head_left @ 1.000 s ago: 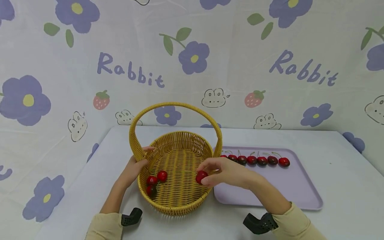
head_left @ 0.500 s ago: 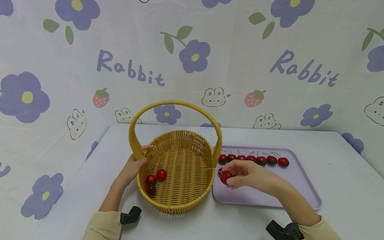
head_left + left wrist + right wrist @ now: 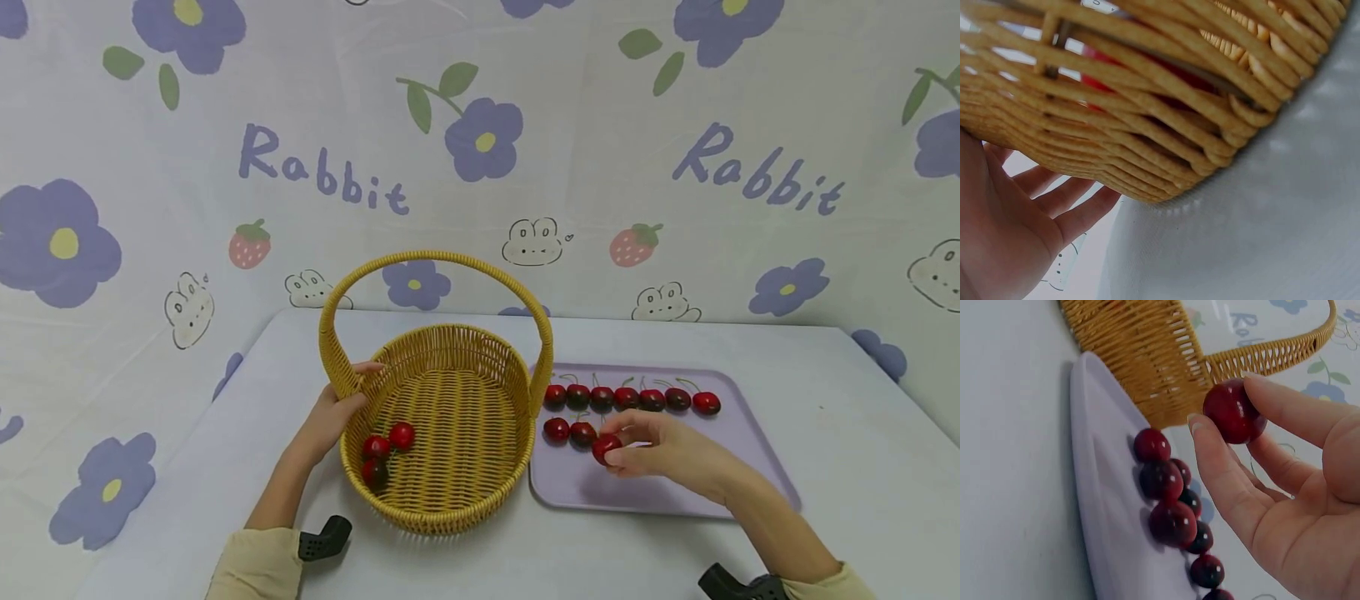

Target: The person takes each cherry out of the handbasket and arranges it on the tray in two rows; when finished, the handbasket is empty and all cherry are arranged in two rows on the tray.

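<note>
A round yellow wicker basket (image 3: 442, 523) with a tall arched handle stands mid-table. My left hand (image 3: 335, 417) holds its left rim at the foot of the handle; in the left wrist view, that hand's fingers (image 3: 1088, 212) lie along the outer wicker wall. Three red cherries (image 3: 377, 447) sit inside the basket at the left. Over the lilac tray (image 3: 720, 479), my right hand (image 3: 663, 450) pinches a dark red cherry (image 3: 1235, 411) between thumb and fingers. On the tray, several stemmed cherries (image 3: 626, 398) form a back row; a shorter front row (image 3: 1161, 480) lies below the held cherry.
The tray's left edge sits close against the basket's right side. A white table (image 3: 862, 467) carries both. Behind it hangs a white cloth (image 3: 585, 150) printed with flowers and rabbits. A black wrist device (image 3: 325, 539) is at the left sleeve.
My right hand has moved right with the cherry, from over the basket's right side to above the tray's front row. My left hand stays at the basket.
</note>
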The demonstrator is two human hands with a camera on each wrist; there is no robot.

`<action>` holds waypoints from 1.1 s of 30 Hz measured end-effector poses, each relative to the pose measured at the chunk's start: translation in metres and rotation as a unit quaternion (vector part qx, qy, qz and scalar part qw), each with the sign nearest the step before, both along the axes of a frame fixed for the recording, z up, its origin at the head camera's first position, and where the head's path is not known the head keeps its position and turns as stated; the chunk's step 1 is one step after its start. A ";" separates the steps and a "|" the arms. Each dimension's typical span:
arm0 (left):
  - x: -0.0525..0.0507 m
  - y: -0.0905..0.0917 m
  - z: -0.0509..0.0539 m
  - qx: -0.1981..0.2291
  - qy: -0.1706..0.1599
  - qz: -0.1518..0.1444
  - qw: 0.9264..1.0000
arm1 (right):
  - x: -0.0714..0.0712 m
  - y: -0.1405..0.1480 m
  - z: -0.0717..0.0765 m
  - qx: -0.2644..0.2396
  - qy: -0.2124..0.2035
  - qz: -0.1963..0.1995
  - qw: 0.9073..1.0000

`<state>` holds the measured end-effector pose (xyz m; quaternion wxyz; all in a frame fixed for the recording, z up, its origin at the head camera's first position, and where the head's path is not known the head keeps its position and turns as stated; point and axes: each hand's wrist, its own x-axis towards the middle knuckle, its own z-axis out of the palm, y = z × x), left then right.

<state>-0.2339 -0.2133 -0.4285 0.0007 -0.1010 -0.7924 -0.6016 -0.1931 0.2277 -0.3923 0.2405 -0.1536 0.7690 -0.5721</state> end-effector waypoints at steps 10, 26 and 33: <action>0.000 -0.001 -0.001 0.006 0.001 -0.003 1.000 | -0.006 0.023 -0.014 0.030 -0.008 -0.082 0.996; 0.000 -0.002 -0.002 0.006 0.008 -0.006 1.000 | -0.016 0.040 -0.030 0.008 -0.040 -0.115 0.993; -0.001 -0.001 -0.003 0.011 0.005 -0.005 1.000 | -0.020 0.041 -0.035 0.048 -0.034 -0.130 0.990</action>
